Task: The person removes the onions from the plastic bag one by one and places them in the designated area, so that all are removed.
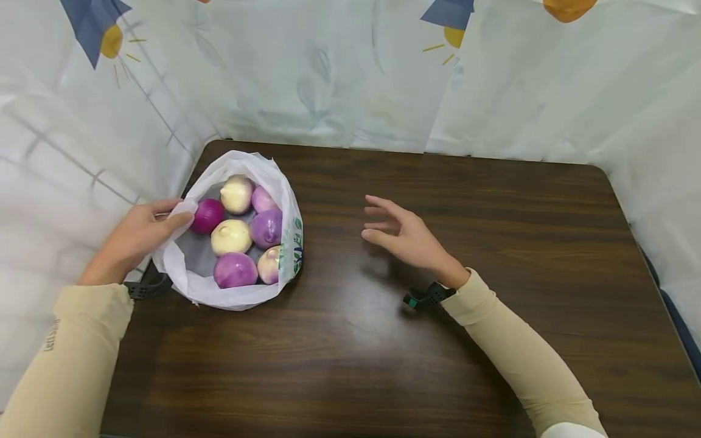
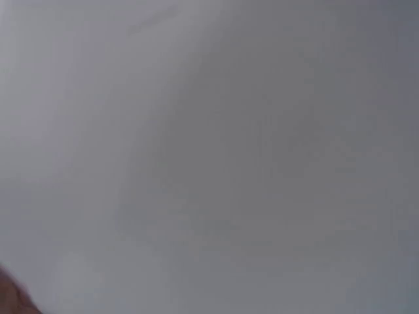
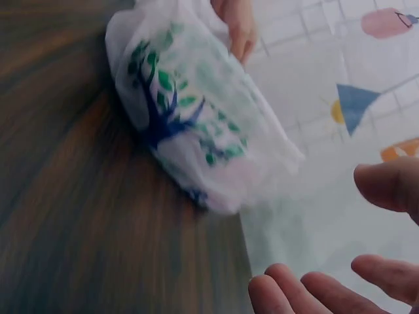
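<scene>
— Both hands, how do they stand?
— Left hand (image 1: 139,234) pinches the rim of the white bag (image 1: 186,274) of onions (image 1: 232,236) right beside it; right hand (image 1: 402,234) hovers over the counter (image 1: 383,340), fingers spread, holding nothing, well apart from the bag
— And to do it well?
— I'd keep the rim pulled wide, then reach straight in for a top onion, gripping it gently so nothing rolls out

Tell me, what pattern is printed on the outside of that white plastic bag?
A blue-trunked tree with green leaves on the white plastic bag, clearest in the right wrist view.
</scene>
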Tool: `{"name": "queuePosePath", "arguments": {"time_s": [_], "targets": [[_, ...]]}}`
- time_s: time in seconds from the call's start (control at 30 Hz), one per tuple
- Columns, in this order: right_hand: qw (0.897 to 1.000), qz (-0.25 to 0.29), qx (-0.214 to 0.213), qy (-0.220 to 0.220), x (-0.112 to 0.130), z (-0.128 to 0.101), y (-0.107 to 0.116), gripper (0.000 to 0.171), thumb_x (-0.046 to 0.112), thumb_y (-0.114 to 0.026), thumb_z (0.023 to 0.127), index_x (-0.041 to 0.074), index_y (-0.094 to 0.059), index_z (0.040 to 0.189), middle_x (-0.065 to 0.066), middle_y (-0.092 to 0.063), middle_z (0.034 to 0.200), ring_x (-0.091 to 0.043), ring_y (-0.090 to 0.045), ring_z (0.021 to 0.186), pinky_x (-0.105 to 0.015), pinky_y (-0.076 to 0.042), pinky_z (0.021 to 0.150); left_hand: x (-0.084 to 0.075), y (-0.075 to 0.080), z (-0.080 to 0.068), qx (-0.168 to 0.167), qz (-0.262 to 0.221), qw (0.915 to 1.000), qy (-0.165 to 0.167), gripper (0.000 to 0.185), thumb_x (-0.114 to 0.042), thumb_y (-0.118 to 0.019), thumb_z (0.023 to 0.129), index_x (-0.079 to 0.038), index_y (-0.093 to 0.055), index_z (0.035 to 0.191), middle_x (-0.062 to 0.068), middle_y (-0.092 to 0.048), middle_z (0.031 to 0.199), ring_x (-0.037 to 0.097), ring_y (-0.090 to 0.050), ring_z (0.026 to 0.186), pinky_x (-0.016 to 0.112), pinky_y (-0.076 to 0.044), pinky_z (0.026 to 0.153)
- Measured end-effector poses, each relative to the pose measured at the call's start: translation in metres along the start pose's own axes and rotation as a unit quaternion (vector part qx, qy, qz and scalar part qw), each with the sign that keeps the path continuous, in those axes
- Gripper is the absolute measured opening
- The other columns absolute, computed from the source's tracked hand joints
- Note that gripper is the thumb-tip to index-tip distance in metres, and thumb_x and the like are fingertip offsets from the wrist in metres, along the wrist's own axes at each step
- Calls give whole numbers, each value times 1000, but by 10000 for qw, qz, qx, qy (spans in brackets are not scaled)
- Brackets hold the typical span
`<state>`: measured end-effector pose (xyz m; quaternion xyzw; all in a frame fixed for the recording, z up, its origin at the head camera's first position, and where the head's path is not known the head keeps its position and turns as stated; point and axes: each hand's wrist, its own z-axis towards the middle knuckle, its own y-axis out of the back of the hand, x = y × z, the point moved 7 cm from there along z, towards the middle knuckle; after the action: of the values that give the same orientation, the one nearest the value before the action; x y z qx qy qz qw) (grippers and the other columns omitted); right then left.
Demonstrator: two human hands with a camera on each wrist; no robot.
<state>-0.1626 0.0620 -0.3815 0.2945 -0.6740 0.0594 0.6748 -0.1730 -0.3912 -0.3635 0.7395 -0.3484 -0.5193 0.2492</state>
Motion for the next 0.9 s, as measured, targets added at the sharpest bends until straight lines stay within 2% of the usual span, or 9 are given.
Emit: {"name": "queuePosePath", "arguments": {"time_s": [0.1,0.17,0.27,0.33,0.43,0.57,0.67,0.83,0.9], "targets": [[9996,233,98,-131,2,12,-16,65,32,-71,99,35,-41,157,-2,-55,155,-19,-66,131,-44,-55,109,0,0,1,-40,133,9999,-72,71,-45,-58,103,2,-43,154,38,-54,144,-20,-52,84,7,-47,70],[9988,415,130,-229,3,19,-26,65,34,-72,98,35,-43,156,-1,-57,153,-19,-66,131,-44,-53,111,0,0,0,-39,119,9999,-68,69,-43,-59,103,0,-43,155,35,-52,147,-10,-58,97,5,-45,72],[9979,548,117,-340,5,29,-39,68,37,-74,95,35,-43,156,-3,-58,153,-20,-66,132,-46,-52,112,1,0,0,-55,-19,10000,29,69,-42,-57,105,-5,-38,159,31,-47,155,-10,-53,108,0,-41,75],[9974,604,79,-396,5,35,-46,71,38,-76,94,36,-43,156,-6,-58,154,-20,-66,131,-46,-51,113,2,0,0,-81,-218,9997,74,68,-40,-55,106,-7,-35,161,31,-43,158,-13,-53,108,-1,-41,75],[9969,623,38,-477,6,43,-56,74,41,-78,91,38,-43,156,-7,-60,152,-18,-69,127,-44,-53,111,1,1,0,-202,-419,9989,98,68,-43,-54,106,-7,-35,161,30,-43,157,-25,-47,92,-1,-41,75],[9960,765,49,-452,11,52,-67,75,42,-82,88,35,-47,155,-9,-64,147,-16,-72,121,-40,-56,106,1,0,-3,-315,-949,9949,117,69,-45,-57,104,-6,-40,159,-15,-68,136,-25,-52,92,-2,-44,79],[9958,795,8,-453,16,55,-72,78,42,-83,87,34,-47,155,-9,-66,145,-15,-74,116,-38,-59,101,2,-1,-5,-324,-1236,9917,154,69,-45,-58,103,-6,-41,158,-38,-60,107,-21,-55,96,-1,-46,81],[9973,538,-92,-497,22,59,-79,80,42,-84,85,34,-46,155,-8,-67,143,-14,-75,114,-34,-61,91,6,-2,-9,-216,-1054,9938,281,67,-45,-54,105,-9,-39,160,-19,-59,122,-16,-53,97,1,-47,80],[9980,426,-45,-459,25,60,-83,78,38,-84,87,32,-46,156,-7,-68,142,-16,-76,113,-30,-60,86,7,-2,-11,-175,-1139,9929,294,66,-42,-54,106,-7,-39,159,-20,-59,119,-15,-54,97,2,-48,80]]}}
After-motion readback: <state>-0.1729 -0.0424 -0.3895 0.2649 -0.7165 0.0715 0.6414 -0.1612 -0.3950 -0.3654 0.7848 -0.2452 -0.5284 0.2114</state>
